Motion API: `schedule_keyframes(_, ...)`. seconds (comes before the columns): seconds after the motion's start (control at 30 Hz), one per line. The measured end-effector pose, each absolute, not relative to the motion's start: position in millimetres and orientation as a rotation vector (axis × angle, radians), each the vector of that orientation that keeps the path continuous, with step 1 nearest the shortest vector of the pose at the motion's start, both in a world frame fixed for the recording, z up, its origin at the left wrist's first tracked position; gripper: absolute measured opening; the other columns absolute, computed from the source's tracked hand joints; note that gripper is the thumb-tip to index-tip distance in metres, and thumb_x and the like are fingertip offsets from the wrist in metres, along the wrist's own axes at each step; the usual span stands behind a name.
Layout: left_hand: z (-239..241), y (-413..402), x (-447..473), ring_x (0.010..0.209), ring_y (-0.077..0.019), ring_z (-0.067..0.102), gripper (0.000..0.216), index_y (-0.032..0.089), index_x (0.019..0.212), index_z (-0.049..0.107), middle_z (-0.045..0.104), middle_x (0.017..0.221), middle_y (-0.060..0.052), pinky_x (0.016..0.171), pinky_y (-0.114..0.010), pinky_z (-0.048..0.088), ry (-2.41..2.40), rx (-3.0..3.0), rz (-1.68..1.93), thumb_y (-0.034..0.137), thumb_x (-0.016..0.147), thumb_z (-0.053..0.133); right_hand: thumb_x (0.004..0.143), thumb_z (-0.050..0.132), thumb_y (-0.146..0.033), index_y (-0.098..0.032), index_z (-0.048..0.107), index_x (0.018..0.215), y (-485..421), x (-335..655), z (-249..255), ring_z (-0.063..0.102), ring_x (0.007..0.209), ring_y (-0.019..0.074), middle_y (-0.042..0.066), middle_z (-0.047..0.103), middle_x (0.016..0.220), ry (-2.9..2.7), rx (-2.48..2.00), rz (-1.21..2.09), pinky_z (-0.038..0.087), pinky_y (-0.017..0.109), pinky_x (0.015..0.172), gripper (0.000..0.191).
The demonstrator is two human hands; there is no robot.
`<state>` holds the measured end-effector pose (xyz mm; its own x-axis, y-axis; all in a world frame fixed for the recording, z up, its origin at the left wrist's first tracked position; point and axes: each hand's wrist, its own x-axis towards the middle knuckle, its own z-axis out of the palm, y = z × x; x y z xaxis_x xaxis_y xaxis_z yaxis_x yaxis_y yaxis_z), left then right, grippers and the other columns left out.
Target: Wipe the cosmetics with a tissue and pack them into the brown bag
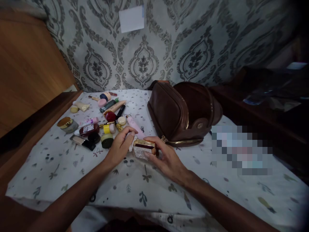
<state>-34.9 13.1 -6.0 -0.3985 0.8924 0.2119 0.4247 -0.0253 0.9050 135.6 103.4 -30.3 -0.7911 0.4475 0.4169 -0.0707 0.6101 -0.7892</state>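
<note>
My right hand (166,158) is closed around a gold bottle (145,149) with a glittering silver face, which looks like a perfume bottle lying on its side. My left hand (122,145) pinches a small white cloth (131,145), or perhaps a tissue, against the bottle's left end. Just beyond my fingers lies a pale pink tube (135,126). To the left of my left hand are a dark green-lidded jar (107,141) and a yellow jar (109,129). A brown makeup bag (169,109) stands unzipped behind my right hand.
Several cosmetics spread over the left of the patterned white cloth (79,170), among them a gold-lidded glass jar (67,124), a dark red bottle (89,130) and a foundation tube (82,141). A blurred-out item (243,149) lies right. Wooden furniture (33,48) borders the left.
</note>
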Motion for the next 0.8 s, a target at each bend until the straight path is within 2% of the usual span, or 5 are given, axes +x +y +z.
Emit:
schedule_keyframes(0.1,-9,14,-34,0.064,-0.0138,0.045,0.023,0.02,0.091,0.057,0.047,0.07,0.003,0.064,-0.025,0.038,1.795,1.289,1.456,0.036,0.094,0.041,0.091,0.059,-0.031,-0.02,0.055,0.117,102,132,-35,0.063,0.094,0.019,0.005,0.066,0.105,-2.126,-0.311,1.274,0.049,0.029,0.083,0.028)
schedule_keyframes(0.27,-11,11,-32,0.061,-0.0135,0.044,0.028,0.021,0.096,0.057,0.046,0.068,0.004,0.062,-0.025,0.037,1.785,1.292,1.515,0.04,0.098,0.037,0.087,0.066,-0.03,-0.023,0.059,0.112,100,128,-38,0.061,0.085,0.0164,0.002,0.066,0.097,-1.98,-0.337,1.387,0.048,0.028,0.077,0.027)
schedule_keyframes(0.5,-11,10,-28,0.078,-0.0166,0.056,0.026,0.02,0.095,0.053,0.062,0.084,-0.001,0.072,-0.027,0.042,1.751,1.422,1.452,0.034,0.1,0.033,0.08,0.073,-0.04,-0.026,0.059,0.112,102,128,-33,0.06,0.075,0.0149,0.0,0.066,0.089,-1.635,-0.52,1.74,0.049,0.028,0.07,0.038)
schedule_keyframes(0.8,-12,9,-31,0.078,-0.0163,0.054,0.025,0.02,0.102,0.054,0.06,0.086,-0.001,0.072,-0.027,0.042,1.855,1.455,1.414,0.034,0.099,0.033,0.07,0.082,-0.037,-0.024,0.059,0.105,102,123,-32,0.063,0.077,0.014,-0.001,0.069,0.089,-1.351,-0.602,2.029,0.05,0.026,0.071,0.043)
